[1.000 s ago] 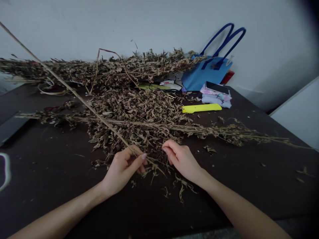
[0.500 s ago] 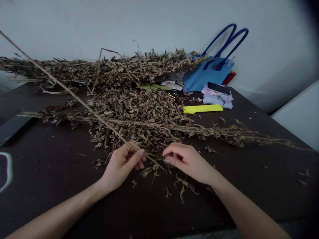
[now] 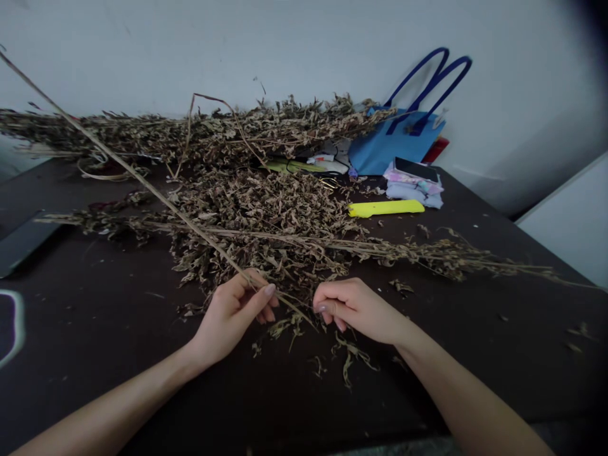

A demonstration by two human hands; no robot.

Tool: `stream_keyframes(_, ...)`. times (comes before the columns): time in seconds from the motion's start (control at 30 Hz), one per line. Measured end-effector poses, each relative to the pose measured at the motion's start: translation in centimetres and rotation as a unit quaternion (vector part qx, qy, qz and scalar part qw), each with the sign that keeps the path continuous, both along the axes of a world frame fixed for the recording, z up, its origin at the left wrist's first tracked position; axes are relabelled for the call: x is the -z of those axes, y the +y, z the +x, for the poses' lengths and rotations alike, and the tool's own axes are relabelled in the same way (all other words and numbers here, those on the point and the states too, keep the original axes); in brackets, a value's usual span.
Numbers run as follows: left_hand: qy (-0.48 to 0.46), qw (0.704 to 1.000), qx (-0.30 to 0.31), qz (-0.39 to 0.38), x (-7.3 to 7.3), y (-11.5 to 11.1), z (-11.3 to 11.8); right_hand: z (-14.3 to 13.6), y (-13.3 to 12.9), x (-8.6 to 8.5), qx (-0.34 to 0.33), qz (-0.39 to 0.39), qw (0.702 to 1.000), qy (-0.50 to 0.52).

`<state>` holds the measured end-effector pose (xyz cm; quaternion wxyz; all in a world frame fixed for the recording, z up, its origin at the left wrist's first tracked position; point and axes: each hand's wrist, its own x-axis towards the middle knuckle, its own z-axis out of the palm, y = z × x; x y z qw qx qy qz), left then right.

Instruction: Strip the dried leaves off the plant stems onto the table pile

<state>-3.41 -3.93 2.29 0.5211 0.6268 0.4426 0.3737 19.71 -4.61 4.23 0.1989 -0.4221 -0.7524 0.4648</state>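
Observation:
My left hand (image 3: 240, 307) pinches a long dry stalk (image 3: 137, 180) close to its lower end; the stalk slants up to the upper left. Just right of the stalk's tip, my right hand (image 3: 354, 309) has its thumb and fingers pressed together, and what it holds, if anything, is too small to make out. Behind both hands lies a heap of dried leaves (image 3: 266, 202), with a bundle of leafy stems (image 3: 323, 242) across its front. Loose leaf bits (image 3: 351, 358) lie on the dark table below the hands.
A large dried bundle (image 3: 213, 133) lies along the wall. At the back right are a blue bag (image 3: 396, 145), a phone (image 3: 417, 169) on folded cloth, a yellow object (image 3: 387, 208) and scissors (image 3: 329, 182). A dark flat object (image 3: 28, 244) rests at the left.
My right hand has shifted slightly right, and its fingers have curled closer together. My left hand has stayed on the stalk, whose far end has dipped a little.

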Motion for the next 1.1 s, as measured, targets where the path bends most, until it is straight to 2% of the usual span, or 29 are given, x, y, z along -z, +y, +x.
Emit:
stream_keyframes(0.17, -0.016, 1.000, -0.004, -0.003, -0.3, 0.1, -0.1, -0.1, 0.1, 0.0, -0.005, 0.031, 1.000, -0.003)
stream_keyframes(0.37, -0.033, 0.999, -0.001, -0.028, -0.3, 0.1, 0.0, -0.5, 0.1, 0.8, 0.107, 0.064, 0.992, 0.002)
stream_keyframes(0.53, -0.035, 0.999, 0.003, -0.028, 0.0, 0.0, 0.1, -0.8, -0.1, 1.2, 0.149, 0.073, 0.986, -0.025)
stream_keyframes(0.8, -0.033, 0.999, 0.011, -0.029, 0.5, 0.0, 0.3, -0.9, -0.1, 1.8, 0.160, 0.192, 0.962, -0.109)
stream_keyframes(1.1, -0.030, 0.999, 0.018, -0.028, 0.4, 0.0, 0.3, -0.7, 0.2, 1.7, 0.172, 0.144, 0.971, -0.082)
